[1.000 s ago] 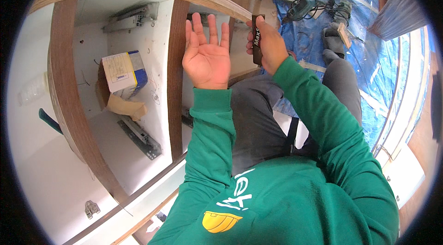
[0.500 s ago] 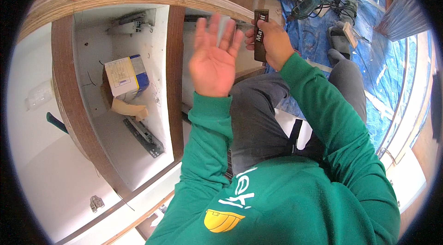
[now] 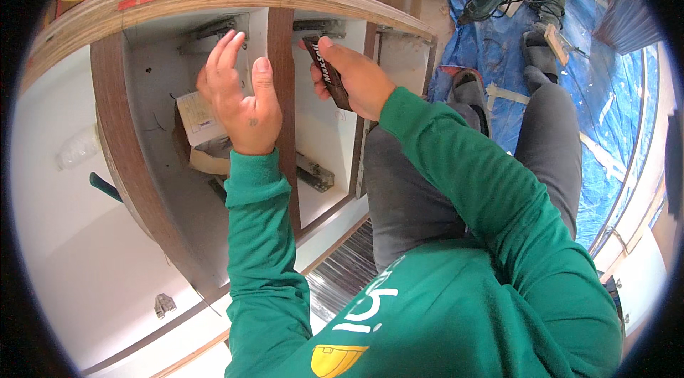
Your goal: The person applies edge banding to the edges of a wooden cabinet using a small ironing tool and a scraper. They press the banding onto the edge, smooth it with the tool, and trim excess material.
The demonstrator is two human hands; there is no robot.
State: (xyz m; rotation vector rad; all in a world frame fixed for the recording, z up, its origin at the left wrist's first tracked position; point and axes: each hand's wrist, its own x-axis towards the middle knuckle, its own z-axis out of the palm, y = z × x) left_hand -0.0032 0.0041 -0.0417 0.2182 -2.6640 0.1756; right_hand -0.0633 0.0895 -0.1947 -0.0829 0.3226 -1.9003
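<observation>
My right hand (image 3: 356, 79) grips a slim, dark brown rectangular pack (image 3: 326, 73) with pale lettering, thumb on its face and fingers round its edge. It is held tilted, above the cabinet's right bay. To its left, my left hand (image 3: 244, 96) is raised over the cabinet frame (image 3: 282, 57), fingers stretched and thumb apart, with nothing in it. Below that hand a cardboard box (image 3: 201, 118) with a printed label sits in the middle bay, partly covered by the fingers and wrist.
Drawer runners (image 3: 313, 173) are fixed inside the open cabinet. A metal hinge (image 3: 164, 305) and a clear plastic bottle (image 3: 78, 148) lie on the left in white compartments. On the right, a corded power tool (image 3: 479, 4) rests on blue sheeting (image 3: 605, 185) beside my feet.
Both hands have moved left across the cabinet, and the dark pack has gone with my right hand and tilted. My left hand has turned, its thumb now spread from the fingers.
</observation>
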